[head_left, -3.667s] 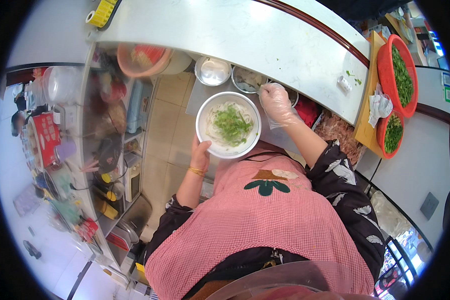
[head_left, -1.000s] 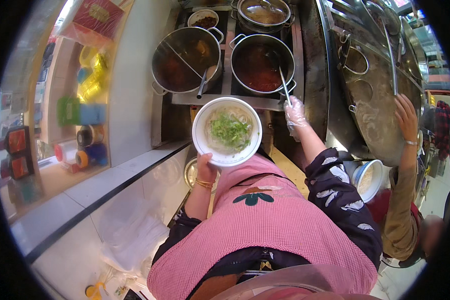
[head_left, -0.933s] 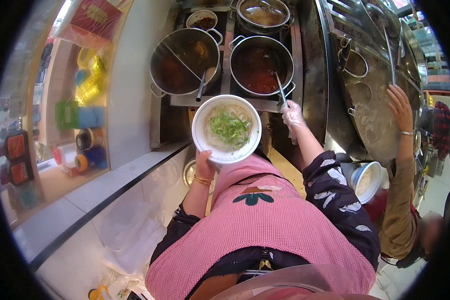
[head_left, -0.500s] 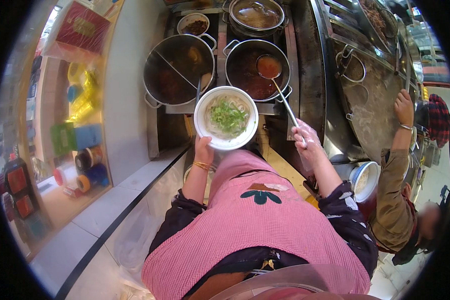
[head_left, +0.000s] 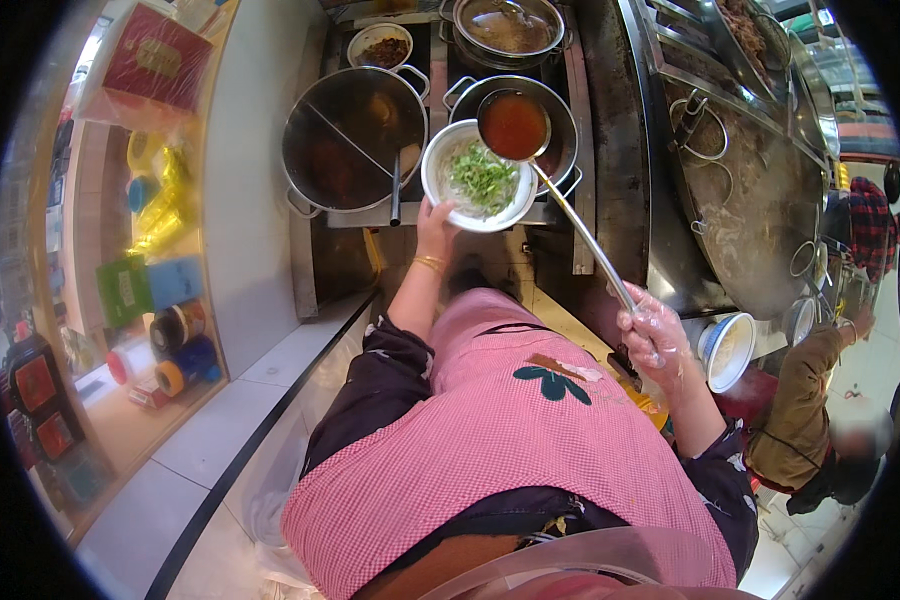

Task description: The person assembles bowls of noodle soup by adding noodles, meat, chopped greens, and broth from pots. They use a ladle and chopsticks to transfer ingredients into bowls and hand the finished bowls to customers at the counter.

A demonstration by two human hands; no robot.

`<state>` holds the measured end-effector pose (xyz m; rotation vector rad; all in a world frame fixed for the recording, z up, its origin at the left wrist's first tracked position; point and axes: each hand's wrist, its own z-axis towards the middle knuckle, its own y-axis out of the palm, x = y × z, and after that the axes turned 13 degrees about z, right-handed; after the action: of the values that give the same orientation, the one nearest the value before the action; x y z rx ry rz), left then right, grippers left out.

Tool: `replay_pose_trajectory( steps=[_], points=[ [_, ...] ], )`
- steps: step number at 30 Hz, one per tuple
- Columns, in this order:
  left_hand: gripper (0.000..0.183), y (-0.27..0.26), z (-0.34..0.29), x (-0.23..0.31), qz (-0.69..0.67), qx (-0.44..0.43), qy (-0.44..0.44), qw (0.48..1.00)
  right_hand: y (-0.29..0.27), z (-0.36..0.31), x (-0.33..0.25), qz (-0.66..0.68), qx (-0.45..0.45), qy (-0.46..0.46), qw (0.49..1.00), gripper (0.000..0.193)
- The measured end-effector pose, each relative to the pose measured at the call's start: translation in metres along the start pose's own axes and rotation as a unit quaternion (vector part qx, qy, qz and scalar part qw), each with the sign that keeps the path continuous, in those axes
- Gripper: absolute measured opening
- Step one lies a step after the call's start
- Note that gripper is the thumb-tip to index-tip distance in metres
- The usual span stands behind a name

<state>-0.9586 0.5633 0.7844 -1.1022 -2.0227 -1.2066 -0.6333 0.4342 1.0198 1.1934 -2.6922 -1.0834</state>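
Observation:
My left hand (head_left: pixel 435 232) grips the near-left rim of a white bowl (head_left: pixel 434 190). Pale noodles lie in it, topped with chopped green herbs (head_left: pixel 481 178). In a clear glove, my right hand (head_left: pixel 655 330) is closed round the long metal handle of a ladle (head_left: pixel 580 232). The ladle's cup, full of reddish broth (head_left: pixel 513 126), hangs over the right-hand pot (head_left: pixel 567 140) and overlaps the bowl's far-right rim; whether they touch I cannot tell. That pot's dark broth is mostly hidden under bowl and ladle.
Left of it stands a divided pot (head_left: pixel 355 140) with a handle leaning out. Behind are a small bowl of dark topping (head_left: pixel 381 46) and a lidded pot (head_left: pixel 508 25). A large steaming vat (head_left: pixel 750 220) is at right, near another bowl (head_left: pixel 728 352) and a co-worker's sleeve (head_left: pixel 795 405).
The bowl has moved right and away from me, over the pot's near edge. The ladle has risen and come nearer the bowl. My right hand has shifted right and nearer me.

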Motion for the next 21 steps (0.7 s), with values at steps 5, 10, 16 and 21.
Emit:
replay_pose_trajectory(
  steps=[5,10,16,21],
  points=[
    [0.044,0.029,0.018,0.014,0.013,-0.015,0.029,0.999,-0.001,-0.005,0.024,-0.119,0.023,-0.064,0.991,0.053],
    [0.038,0.044,0.013,0.028,0.015,0.002,0.017,1.0,-0.007,0.005,0.047,-0.163,0.034,-0.167,0.972,0.053],
    [0.037,0.042,0.005,0.04,0.024,0.004,0.017,1.0,-0.008,-0.002,0.038,-0.538,0.09,-0.303,0.782,0.051],
    [0.024,0.032,0.009,0.039,-0.01,0.003,0.031,0.999,-0.003,-0.014,0.024,-0.611,0.087,-0.31,0.723,0.05]
  ],
)
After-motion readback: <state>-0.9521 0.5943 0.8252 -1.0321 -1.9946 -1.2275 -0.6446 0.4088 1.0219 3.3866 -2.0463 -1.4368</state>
